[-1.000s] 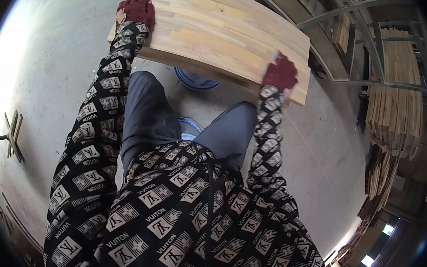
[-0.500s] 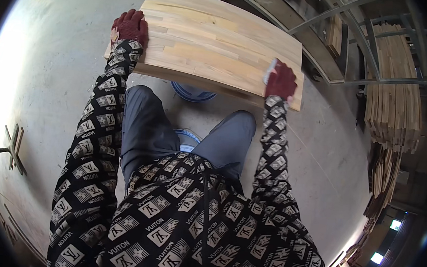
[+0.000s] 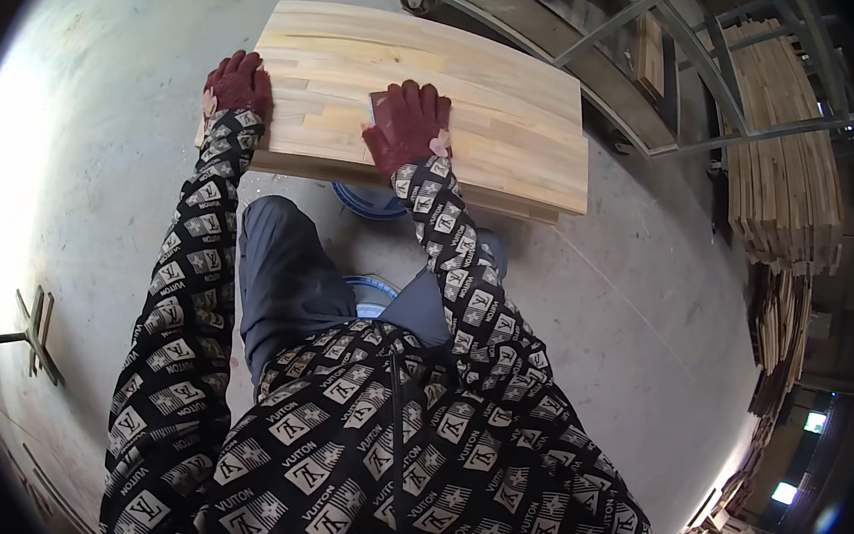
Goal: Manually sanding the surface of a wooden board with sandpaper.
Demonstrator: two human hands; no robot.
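Observation:
A pale wooden panel [image 3: 343,55], made of glued strips, lies flat in front of me on top of another board, whose edge shows below it. My left hand [image 3: 241,84], in a dark red glove, rests on the panel's left end with the fingers stretched out. My right hand [image 3: 410,125], gloved the same, lies on the panel a little right of its left third. Under its palm is a thin flat piece that looks like folded sandpaper [image 3: 378,106]; only its brownish and pale edge shows, the rest being covered by the glove.
Beneath the boards stands a blue round bucket [image 3: 367,202], and another blue rim [image 3: 373,288] shows between my legs. A metal cart [image 3: 527,19] on casters is at the far right, beside stacked wooden slats [image 3: 781,164]. A metal stand [image 3: 35,337] is at the left.
My right hand has slid leftward across the panel with the flat piece, from near the right end. My left hand stays at the left end. The whole view has shifted slightly.

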